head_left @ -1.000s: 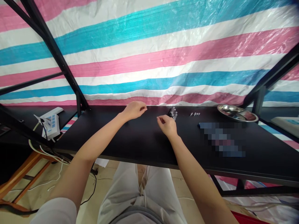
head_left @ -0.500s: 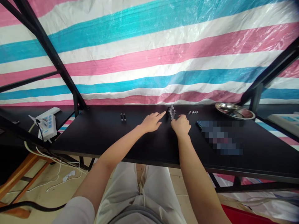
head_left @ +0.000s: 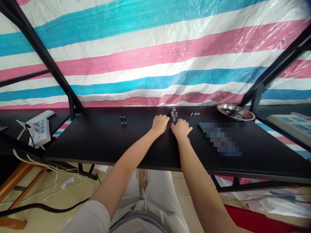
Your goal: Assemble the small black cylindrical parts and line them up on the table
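A tight cluster of small clear cylinders with dark parts (head_left: 174,114) stands on the black table, between and just beyond my hands. My left hand (head_left: 160,125) is at the cluster's left, its fingers bent down together and their tips hidden from view. At the near right side of the cluster, my right hand (head_left: 181,128) has its fingers curled in. Whatever either hand pinches is covered by the fingers. Two small black cylinders with pale ends (head_left: 123,120) stand side by side farther left. Several small shiny pieces (head_left: 195,114) lie in a row to the right.
A round steel dish (head_left: 235,112) sits at the back right. In front of it lies a phone-like slab with a blurred surface (head_left: 220,139). A white power strip (head_left: 40,131) with cables is at the far left. Black metal frame bars (head_left: 52,64) and striped sheeting (head_left: 145,58) surround the table.
My left hand has drawn in its stretched index finger and come closer to my right hand. My right hand stays beside the cluster. The whole view has shifted slightly.
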A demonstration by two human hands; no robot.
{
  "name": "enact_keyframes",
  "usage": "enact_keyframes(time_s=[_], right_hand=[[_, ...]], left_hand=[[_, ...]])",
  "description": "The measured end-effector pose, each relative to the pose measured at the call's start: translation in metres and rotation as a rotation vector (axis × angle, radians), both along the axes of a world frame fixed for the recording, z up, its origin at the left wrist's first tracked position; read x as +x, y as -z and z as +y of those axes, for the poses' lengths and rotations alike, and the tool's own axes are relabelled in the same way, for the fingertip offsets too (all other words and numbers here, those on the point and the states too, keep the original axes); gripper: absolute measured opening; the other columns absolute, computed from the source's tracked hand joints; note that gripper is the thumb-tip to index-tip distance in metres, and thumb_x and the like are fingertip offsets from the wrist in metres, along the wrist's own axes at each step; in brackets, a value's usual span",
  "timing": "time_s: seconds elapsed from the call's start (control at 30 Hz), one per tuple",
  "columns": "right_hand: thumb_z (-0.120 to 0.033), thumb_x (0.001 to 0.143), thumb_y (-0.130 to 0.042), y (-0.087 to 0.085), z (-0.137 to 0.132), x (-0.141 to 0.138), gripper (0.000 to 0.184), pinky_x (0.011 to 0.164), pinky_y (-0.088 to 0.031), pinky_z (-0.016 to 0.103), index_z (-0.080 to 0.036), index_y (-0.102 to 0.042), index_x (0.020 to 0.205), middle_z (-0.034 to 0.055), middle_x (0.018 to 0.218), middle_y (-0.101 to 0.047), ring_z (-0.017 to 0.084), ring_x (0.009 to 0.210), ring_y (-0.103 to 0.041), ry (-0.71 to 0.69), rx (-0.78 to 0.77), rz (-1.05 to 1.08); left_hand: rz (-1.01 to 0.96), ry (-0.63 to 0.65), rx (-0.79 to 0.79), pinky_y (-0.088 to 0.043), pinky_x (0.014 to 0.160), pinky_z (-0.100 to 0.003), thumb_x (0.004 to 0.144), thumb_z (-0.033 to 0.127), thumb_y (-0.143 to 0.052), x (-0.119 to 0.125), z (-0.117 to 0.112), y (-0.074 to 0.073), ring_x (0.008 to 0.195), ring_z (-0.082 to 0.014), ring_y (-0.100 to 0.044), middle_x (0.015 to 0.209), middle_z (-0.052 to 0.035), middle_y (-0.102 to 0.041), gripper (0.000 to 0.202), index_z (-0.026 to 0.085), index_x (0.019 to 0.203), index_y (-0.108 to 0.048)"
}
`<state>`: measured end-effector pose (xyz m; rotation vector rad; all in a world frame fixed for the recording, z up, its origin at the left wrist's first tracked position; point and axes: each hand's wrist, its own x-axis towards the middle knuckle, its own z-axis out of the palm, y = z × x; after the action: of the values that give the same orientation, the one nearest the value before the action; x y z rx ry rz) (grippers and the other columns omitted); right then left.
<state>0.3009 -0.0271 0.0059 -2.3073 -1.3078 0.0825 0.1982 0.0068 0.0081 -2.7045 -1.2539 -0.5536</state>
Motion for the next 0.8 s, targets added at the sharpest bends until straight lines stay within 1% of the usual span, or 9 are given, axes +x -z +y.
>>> enact_keyframes(time_s=[0.07,0.1,0.27,0.37,0.47,0.6,0.7,0.77,0.8], right_hand=[[-0.024,0.076,-0.045,0.001,0.001,0.0,0.035,0.082,-0.032,0.046,-0.009,-0.057,0.105,0.0184,0.109,-0.058,0.032,0.104,-0.049,0.001,0.011,-0.004],[-0.024,0.076,-0.045,0.002,0.002,0.0,0.034,0.082,-0.032,0.046,-0.009,-0.057,0.104,0.0183,0.109,-0.058,0.032,0.103,-0.049,0.002,0.014,-0.008],[-0.025,0.076,-0.045,0.007,0.007,0.0,0.033,0.081,-0.031,0.045,-0.009,-0.058,0.102,0.0178,0.107,-0.058,0.031,0.101,-0.049,0.003,0.025,-0.02],[-0.026,0.077,-0.045,0.011,0.01,0.001,0.031,0.081,-0.031,0.044,-0.01,-0.058,0.1,0.0173,0.106,-0.058,0.031,0.1,-0.049,0.012,0.03,-0.021],[-0.028,0.078,-0.046,0.015,0.014,0.002,0.03,0.08,-0.031,0.043,-0.011,-0.058,0.099,0.017,0.105,-0.058,0.03,0.1,-0.049,0.022,0.037,-0.03],[-0.029,0.079,-0.046,0.018,0.018,0.004,0.028,0.08,-0.031,0.042,-0.013,-0.058,0.098,0.0169,0.104,-0.058,0.03,0.1,-0.049,0.032,0.035,-0.034],[-0.026,0.08,-0.045,0.017,0.018,0.004,0.024,0.08,-0.031,0.041,-0.013,-0.059,0.094,0.0157,0.101,-0.06,0.028,0.097,-0.052,0.03,0.031,-0.034],[-0.025,0.08,-0.045,0.015,0.016,0.003,0.021,0.079,-0.031,0.04,-0.014,-0.06,0.09,0.0136,0.097,-0.061,0.026,0.091,-0.054,-0.015,0.032,-0.036],[-0.025,0.08,-0.046,0.014,0.014,0.001,0.019,0.078,-0.032,0.038,-0.015,-0.06,0.088,0.012,0.094,-0.062,0.025,0.088,-0.055,-0.069,0.036,-0.037]], left_hand=[[-0.009,0.0,0.005,-0.037,0.078,-0.033,0.089,0.016,-0.039,-0.006,0.0,0.0,0.091,-0.0206,-0.053,0.093,-0.006,-0.062,0.021,0.016,0.093,-0.059],[-0.012,0.01,0.005,-0.038,0.077,-0.033,0.089,0.017,-0.04,-0.011,0.0,0.0,0.09,-0.0201,-0.054,0.091,-0.0055,-0.062,0.019,0.016,0.09,-0.059],[-0.11,0.028,0.006,-0.04,0.074,-0.03,0.086,0.023,-0.05,-0.052,-0.006,-0.003,0.084,-0.0182,-0.055,0.088,-0.0037,-0.063,0.011,0.017,0.089,-0.058],[-0.235,0.013,-0.033,-0.042,0.073,-0.029,0.083,0.022,-0.053,-0.079,-0.014,-0.006,0.08,-0.0166,-0.055,0.084,-0.002,-0.064,0.008,0.018,0.088,-0.058],[-0.384,-0.013,-0.083,-0.043,0.072,-0.027,0.081,0.021,-0.056,-0.097,-0.023,-0.005,0.077,-0.0149,-0.055,0.081,-0.001,-0.064,0.006,0.019,0.086,-0.058],[-0.565,-0.047,-0.139,-0.045,0.071,-0.026,0.08,0.02,-0.056,-0.104,-0.03,-0.002,0.072,-0.0125,-0.055,0.077,-0.0002,-0.063,0.004,0.019,0.084,-0.058],[-0.63,-0.055,-0.174,-0.045,0.069,-0.025,0.079,0.019,-0.057,-0.104,-0.03,0.0,0.067,-0.011,-0.054,0.077,0.0,-0.063,0.005,0.018,0.084,-0.058],[-0.634,-0.055,-0.172,-0.045,0.07,-0.025,0.079,0.018,-0.057,-0.105,-0.029,0.0,0.068,-0.0112,-0.055,0.078,-0.0001,-0.063,0.005,0.018,0.084,-0.058],[-0.632,-0.056,-0.164,-0.045,0.071,-0.025,0.078,0.018,-0.057,-0.105,-0.029,0.0,0.069,-0.0114,-0.055,0.078,-0.0002,-0.063,0.005,0.018,0.083,-0.058]])
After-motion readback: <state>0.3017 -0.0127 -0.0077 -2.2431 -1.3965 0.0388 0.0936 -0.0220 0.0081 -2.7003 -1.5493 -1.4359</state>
